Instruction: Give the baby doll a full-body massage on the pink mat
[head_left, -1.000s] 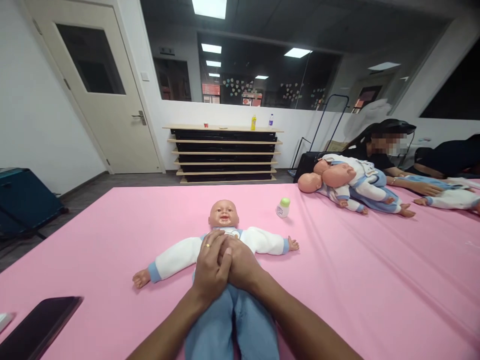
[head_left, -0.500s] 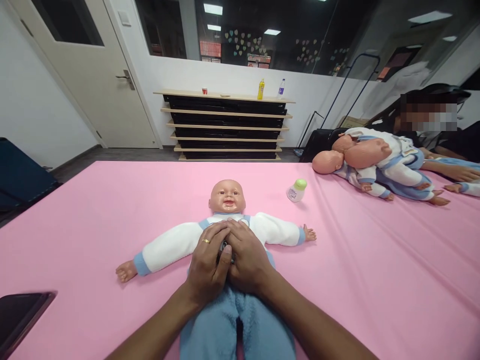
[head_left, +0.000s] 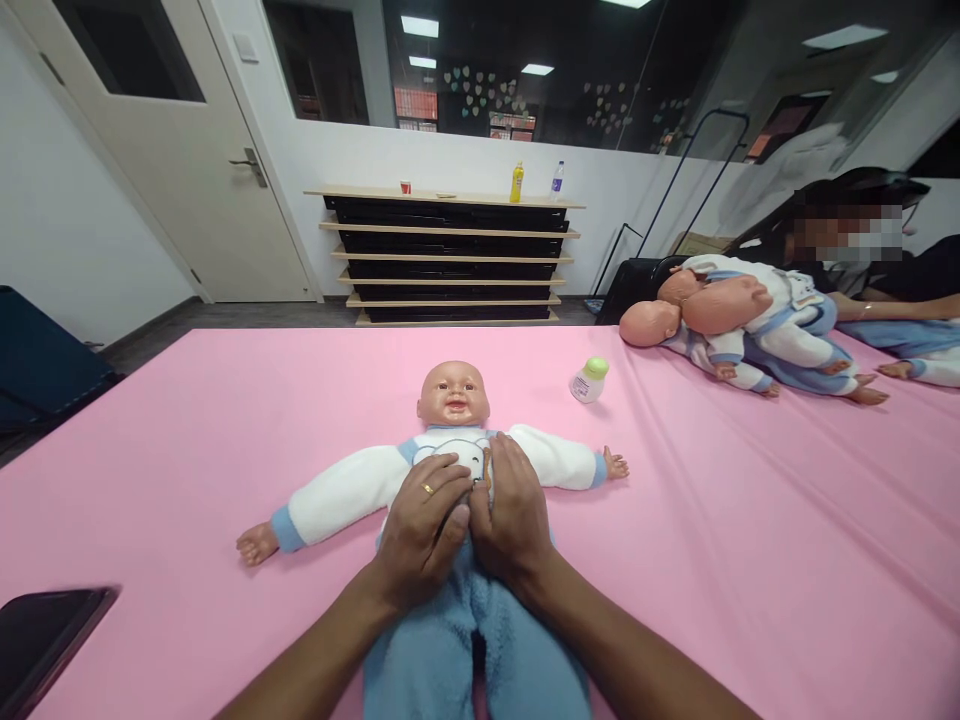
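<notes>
A baby doll (head_left: 453,396) lies face up on the pink cover, its head away from me and its arms spread wide. It wears a white top with blue cuffs and blue trousers (head_left: 469,630). My left hand (head_left: 427,525), with a gold ring, rests flat on the left side of the doll's belly. My right hand (head_left: 514,510) lies flat on the right side of its chest, fingers pointing towards the head. Both hands have their fingers stretched out and grip nothing. Between them the printed animal picture on the top shows in part.
A white bottle with a green cap (head_left: 589,381) stands right of the doll's head. Several more dolls (head_left: 750,310) are heaped at the right, near another person (head_left: 817,240). A dark phone (head_left: 49,640) lies at the near left. Behind the table (head_left: 225,400) are stacked boards (head_left: 450,230).
My hands have moved apart from the middle of the doll's chest, the right one to the right and the left slightly down. The printed picture between them now shows.
</notes>
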